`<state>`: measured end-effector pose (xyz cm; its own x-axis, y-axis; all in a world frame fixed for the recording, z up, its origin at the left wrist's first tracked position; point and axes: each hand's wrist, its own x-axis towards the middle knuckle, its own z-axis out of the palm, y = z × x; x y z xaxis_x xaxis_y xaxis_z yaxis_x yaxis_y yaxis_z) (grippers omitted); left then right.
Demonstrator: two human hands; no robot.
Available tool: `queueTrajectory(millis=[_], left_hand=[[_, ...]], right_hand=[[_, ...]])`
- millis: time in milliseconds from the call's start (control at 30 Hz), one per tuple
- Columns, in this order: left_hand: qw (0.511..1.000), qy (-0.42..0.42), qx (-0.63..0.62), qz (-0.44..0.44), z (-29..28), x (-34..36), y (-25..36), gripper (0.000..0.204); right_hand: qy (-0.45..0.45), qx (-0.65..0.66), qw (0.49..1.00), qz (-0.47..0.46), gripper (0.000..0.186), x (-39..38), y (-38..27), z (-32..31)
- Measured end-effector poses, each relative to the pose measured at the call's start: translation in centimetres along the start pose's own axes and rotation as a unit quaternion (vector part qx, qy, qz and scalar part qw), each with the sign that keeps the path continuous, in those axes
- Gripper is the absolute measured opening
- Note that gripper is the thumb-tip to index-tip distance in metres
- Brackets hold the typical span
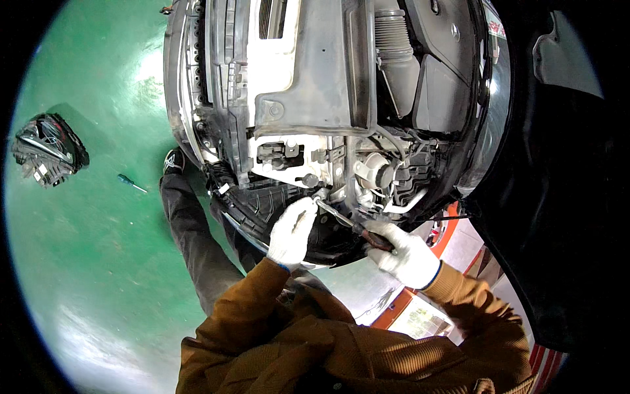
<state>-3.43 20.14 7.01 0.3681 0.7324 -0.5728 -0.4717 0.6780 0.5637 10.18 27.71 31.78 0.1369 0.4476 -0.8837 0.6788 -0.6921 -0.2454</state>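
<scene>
"Watching from my end, I have the right grip (403,256), white-gloved, clenched round the dark handle of a hand tool (336,215). Where does the rest of it run?"

"From what I see, its metal shaft slants forward and to the left of the right grip, ending right at the fingertips of the left grip (292,230)."

"Is the left one grasping that end?"

"I cannot tell. Its gloved fingers are drawn together at the tip, but from this angle the contact is hidden."

"What do I have just ahead of the left grip?"

"A round black cap (310,179), then a pale metal panel (308,164). Farther ahead lies a broad grey cover (315,79)."

"And ahead of the right grip?"

"A curved white pipe (408,203) near it, and a round pale part (377,171) beyond. I see a ribbed hose (392,36) well past both."

"Off to the left of the left grip?"

"Well apart, on the green floor (98,249), I find a screwdriver (131,182) with a blue-green handle, and farther out a dark, bulky unit (49,151). Between the screwdriver and the left grip there is a dark trouser leg (190,230)."
</scene>
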Motion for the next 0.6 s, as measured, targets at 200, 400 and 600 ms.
queueTrajectory(millis=[200, 400, 600], left_hand=[[1.0, 0.019, 0.004, 0.024, 0.3, 0.3, -1.3, 0.031], [0.999, 0.013, 0.043, 0.028, 0.0, 0.1, -1.0, 0.032], [0.997, 0.018, 0.066, 0.033, 0.0, 0.3, -1.8, 0.032]], right_hand=[[0.1, -0.301, 0.912, -0.26, 0.045, 1.1, 1.2, -0.3], [0.08, -0.424, 0.865, -0.257, 0.045, 0.8, 1.1, -0.9], [0.011, 0.164, 0.972, 0.166, 0.048, 0.5, -0.6, -0.1]])
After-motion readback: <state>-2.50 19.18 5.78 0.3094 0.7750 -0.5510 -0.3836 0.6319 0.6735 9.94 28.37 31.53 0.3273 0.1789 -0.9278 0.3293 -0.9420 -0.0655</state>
